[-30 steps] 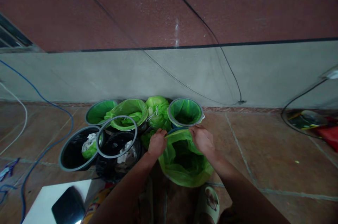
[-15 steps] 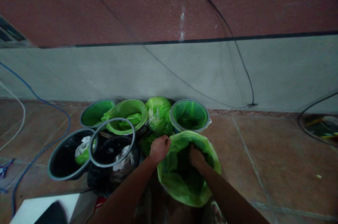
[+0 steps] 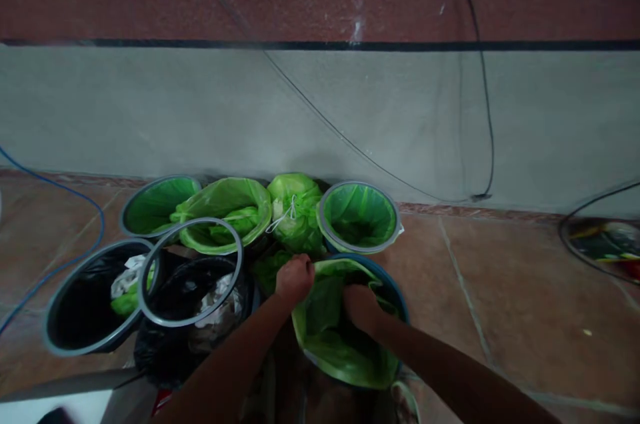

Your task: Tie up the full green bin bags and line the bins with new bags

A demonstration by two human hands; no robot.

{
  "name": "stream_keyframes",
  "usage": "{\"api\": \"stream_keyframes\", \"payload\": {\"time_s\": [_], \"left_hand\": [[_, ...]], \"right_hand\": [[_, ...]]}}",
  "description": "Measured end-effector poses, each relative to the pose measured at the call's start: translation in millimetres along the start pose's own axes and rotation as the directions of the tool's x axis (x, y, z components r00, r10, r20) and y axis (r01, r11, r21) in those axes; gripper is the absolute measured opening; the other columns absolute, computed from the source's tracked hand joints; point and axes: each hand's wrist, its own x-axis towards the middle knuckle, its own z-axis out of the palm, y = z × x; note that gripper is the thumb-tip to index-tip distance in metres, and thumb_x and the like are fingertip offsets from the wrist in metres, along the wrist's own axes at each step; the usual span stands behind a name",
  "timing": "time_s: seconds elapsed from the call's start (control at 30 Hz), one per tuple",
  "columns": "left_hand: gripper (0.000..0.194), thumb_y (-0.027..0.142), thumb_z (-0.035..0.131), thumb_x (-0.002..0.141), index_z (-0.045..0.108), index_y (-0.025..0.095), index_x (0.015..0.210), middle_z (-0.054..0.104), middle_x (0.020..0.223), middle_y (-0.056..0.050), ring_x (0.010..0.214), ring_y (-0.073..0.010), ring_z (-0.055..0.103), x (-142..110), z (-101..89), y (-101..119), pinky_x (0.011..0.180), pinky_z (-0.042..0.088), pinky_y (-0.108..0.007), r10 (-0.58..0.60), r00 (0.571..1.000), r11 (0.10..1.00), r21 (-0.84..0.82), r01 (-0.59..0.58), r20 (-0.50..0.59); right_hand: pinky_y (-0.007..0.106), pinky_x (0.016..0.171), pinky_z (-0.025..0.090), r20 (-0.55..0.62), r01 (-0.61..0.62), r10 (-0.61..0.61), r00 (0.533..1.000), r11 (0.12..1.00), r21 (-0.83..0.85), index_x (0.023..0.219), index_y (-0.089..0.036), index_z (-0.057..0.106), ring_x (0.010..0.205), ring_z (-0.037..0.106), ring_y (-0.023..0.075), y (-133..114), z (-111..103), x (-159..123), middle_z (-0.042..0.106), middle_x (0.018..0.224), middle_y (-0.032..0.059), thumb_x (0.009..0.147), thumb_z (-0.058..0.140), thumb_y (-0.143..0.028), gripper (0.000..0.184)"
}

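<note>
A green plastic bin liner (image 3: 325, 337) hangs inside a round blue bin (image 3: 400, 304) in front of me. My left hand (image 3: 295, 279) is closed on the liner's left edge, at the rim. Down inside the mouth, my right hand (image 3: 361, 307) is curled, with the liner's right side bunched against it; its fingertips are hidden. That side of the liner has come away from the rim, which shows bare at the back and right. The bottom of the bin is dark.
Behind stand a grey-rimmed bin with green liner (image 3: 359, 216), a tied green bag (image 3: 295, 211) and more green-lined bins (image 3: 160, 204). At left are black-lined bins (image 3: 85, 304) and a loose grey ring (image 3: 231, 301). A blue cable (image 3: 95, 244) lies on the tiles; a wall (image 3: 320, 117) rises behind.
The liner's right and back sides have been drawn inward off the rim, uncovering the blue bin. My right hand has moved slightly left; my left hand keeps its hold. The view has shifted.
</note>
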Motion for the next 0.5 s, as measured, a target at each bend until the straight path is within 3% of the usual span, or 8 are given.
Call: {"api": "stream_keyframes", "payload": {"time_s": [0.07,0.13,0.23,0.33,0.5], "left_hand": [[0.033,0.040,0.048,0.099,0.064,0.018,0.117,0.071,0.118,-0.011,0.111,-0.0235,0.067,4,-0.3,8,0.094,0.048,-0.031,0.041,0.999,0.998,-0.037,-0.042,-0.019],[0.046,0.047,0.058,0.094,0.059,0.016,0.127,0.068,0.125,-0.014,0.117,-0.0261,0.064,8,2.9,16,0.097,0.047,-0.032,0.134,0.991,0.990,-0.045,-0.133,0.006],[0.044,0.031,0.060,0.093,0.055,0.016,0.133,0.068,0.128,-0.015,0.117,-0.0265,0.065,10,10.5,25,0.097,0.047,-0.032,0.208,0.973,0.978,0.000,-0.209,0.099],[0.033,0.015,0.046,0.096,0.059,0.017,0.126,0.071,0.122,-0.014,0.114,-0.0241,0.067,4,15.7,21,0.096,0.047,-0.031,0.157,0.980,0.985,0.052,-0.164,0.122],[0.035,0.024,0.041,0.100,0.058,0.016,0.130,0.074,0.115,-0.013,0.110,-0.0249,0.069,-22,21.1,-1,0.091,0.048,-0.031,0.005,0.998,0.997,0.079,-0.010,0.060]], "right_hand": [[0.036,0.078,0.053,-0.038,0.013,-0.016,0.999,0.998,-0.057,0.098,-0.010,0.075,0.094,0.072,0.0275,12,-10,-21,0.075,0.098,0.0185,0.093,0.049,-0.008,0.027],[0.037,0.077,0.051,-0.113,-0.020,0.005,0.994,0.991,-0.132,0.107,-0.010,0.073,0.096,0.070,0.0298,25,-14,-37,0.074,0.102,0.0204,0.093,0.051,-0.015,0.027],[0.039,0.074,0.048,-0.143,-0.111,0.083,0.986,0.974,-0.199,0.098,-0.009,0.073,0.089,0.069,0.0306,43,-5,-46,0.073,0.098,0.0223,0.089,0.056,-0.019,0.022],[0.039,0.077,0.047,-0.150,-0.120,0.093,0.984,0.977,-0.178,0.081,-0.011,0.073,0.086,0.068,0.0288,52,11,-44,0.074,0.093,0.0205,0.083,0.052,-0.005,0.023],[0.037,0.084,0.050,-0.225,-0.129,0.125,0.966,0.992,-0.007,0.080,-0.016,0.076,0.089,0.070,0.0262,55,3,-49,0.077,0.091,0.0156,0.083,0.051,-0.004,0.027]]}}
